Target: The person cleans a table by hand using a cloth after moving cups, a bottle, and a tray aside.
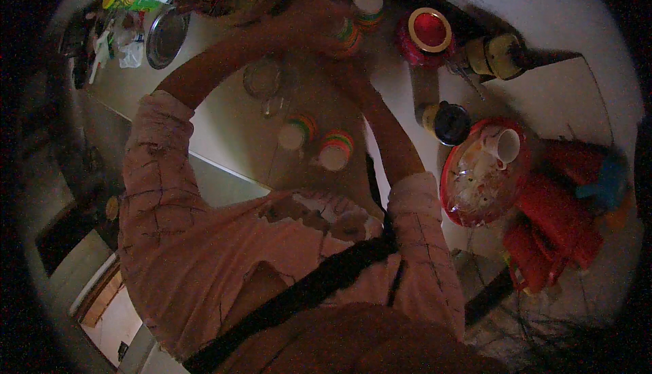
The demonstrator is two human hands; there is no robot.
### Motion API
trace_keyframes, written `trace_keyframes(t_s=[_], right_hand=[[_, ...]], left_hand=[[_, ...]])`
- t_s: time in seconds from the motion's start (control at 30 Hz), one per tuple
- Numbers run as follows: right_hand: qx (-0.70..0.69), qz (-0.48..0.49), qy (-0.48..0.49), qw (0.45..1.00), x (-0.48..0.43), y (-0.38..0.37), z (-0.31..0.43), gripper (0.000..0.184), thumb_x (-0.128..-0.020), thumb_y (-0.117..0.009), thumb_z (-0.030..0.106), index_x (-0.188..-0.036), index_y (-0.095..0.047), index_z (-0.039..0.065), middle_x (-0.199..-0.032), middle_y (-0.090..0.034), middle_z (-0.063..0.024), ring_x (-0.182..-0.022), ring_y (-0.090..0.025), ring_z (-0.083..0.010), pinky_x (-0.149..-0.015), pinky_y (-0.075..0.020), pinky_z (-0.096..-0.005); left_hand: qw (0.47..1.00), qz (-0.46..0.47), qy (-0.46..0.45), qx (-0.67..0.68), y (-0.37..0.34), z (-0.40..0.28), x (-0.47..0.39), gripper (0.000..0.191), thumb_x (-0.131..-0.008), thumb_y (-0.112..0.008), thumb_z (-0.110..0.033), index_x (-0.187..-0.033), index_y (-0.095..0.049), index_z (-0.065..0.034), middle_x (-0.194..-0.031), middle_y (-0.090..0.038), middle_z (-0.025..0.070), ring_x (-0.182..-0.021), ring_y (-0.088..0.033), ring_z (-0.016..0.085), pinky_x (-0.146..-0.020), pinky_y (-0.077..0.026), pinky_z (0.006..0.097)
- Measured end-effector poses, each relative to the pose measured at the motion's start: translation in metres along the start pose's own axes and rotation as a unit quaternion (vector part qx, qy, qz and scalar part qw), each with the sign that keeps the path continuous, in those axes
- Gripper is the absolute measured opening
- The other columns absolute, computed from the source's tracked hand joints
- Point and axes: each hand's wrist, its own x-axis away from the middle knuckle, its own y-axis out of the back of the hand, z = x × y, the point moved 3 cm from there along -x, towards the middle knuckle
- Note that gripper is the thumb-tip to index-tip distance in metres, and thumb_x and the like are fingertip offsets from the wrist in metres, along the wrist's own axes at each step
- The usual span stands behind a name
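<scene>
In dim light both arms reach to the upper middle of the view. My left hand (pixel 323 25) is curled against a green-and-orange striped cup or jar (pixel 350 37). Just below it is my right hand (pixel 349 71); its fingers are too dark to make out. Beyond the hands stands a similar striped container with a pale round top (pixel 368 1). Nearer my body are two more, one (pixel 293 137) left of the other (pixel 334 156). A round clear glass dish or jar (pixel 262 78) and a small clear glass item (pixel 273 106) lie below my left forearm.
At right stand a red container with a gold-coloured ring (pixel 430 29), a black-lidded jar (pixel 452 123) and a red-rimmed, plastic-covered container (pixel 451 185) bearing a white cup (pixel 508 146). Red cloth (pixel 560 221) lies farther right. A round metal tray (pixel 167 37) is upper left.
</scene>
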Motion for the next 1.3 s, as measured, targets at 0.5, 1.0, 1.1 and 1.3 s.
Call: trace_keyframes(t_s=[0.5,1.0,1.1,1.3], right_hand=[[-0.309,-0.026,-0.032,0.950,0.164,0.041,-0.052,0.032,-0.084,-0.059,0.003,-0.115,-0.062,0.008,-0.114,-0.062,-0.0084,-0.106,-0.056,-0.0188,-0.093,-0.0440,-0.0304],[-0.186,-0.047,0.028,0.981,0.044,0.038,-0.039,0.030,-0.085,-0.055,0.004,-0.115,-0.061,0.006,-0.119,-0.062,-0.0084,-0.110,-0.057,-0.0214,-0.095,-0.0443,-0.0316],[-0.492,-0.027,-0.076,0.867,0.086,0.022,-0.065,0.029,-0.086,-0.056,0.005,-0.115,-0.060,0.005,-0.120,-0.062,-0.0076,-0.111,-0.057,-0.0201,-0.095,-0.0439,-0.0306],[-0.423,-0.054,-0.105,0.898,0.225,0.022,-0.079,0.027,-0.086,-0.059,0.010,-0.113,-0.062,0.007,-0.115,-0.061,-0.0053,-0.107,-0.056,-0.0183,-0.094,-0.0438,-0.0282]], left_hand=[[0.999,-0.020,0.042,-0.012,-0.025,0.007,-0.008,0.067,-0.069,-0.075,-0.026,-0.125,-0.045,-0.0055,-0.114,-0.052,0.0202,-0.104,-0.054,0.039,-0.081,-0.052,0.0477],[0.990,0.101,-0.096,-0.025,-0.020,-0.129,0.082,0.070,-0.069,-0.075,-0.021,-0.129,-0.042,-0.0063,-0.119,-0.050,0.0207,-0.107,-0.053,0.040,-0.083,-0.052,0.0484],[0.981,0.153,-0.117,-0.036,-0.041,-0.153,0.103,0.071,-0.068,-0.075,-0.020,-0.130,-0.042,-0.0065,-0.119,-0.049,0.0209,-0.108,-0.052,0.040,-0.083,-0.052,0.0485],[0.978,0.166,-0.118,-0.045,-0.051,-0.152,0.090,0.073,-0.068,-0.075,-0.019,-0.131,-0.041,-0.0068,-0.121,-0.049,0.0211,-0.109,-0.052,0.040,-0.084,-0.051,0.0488]])
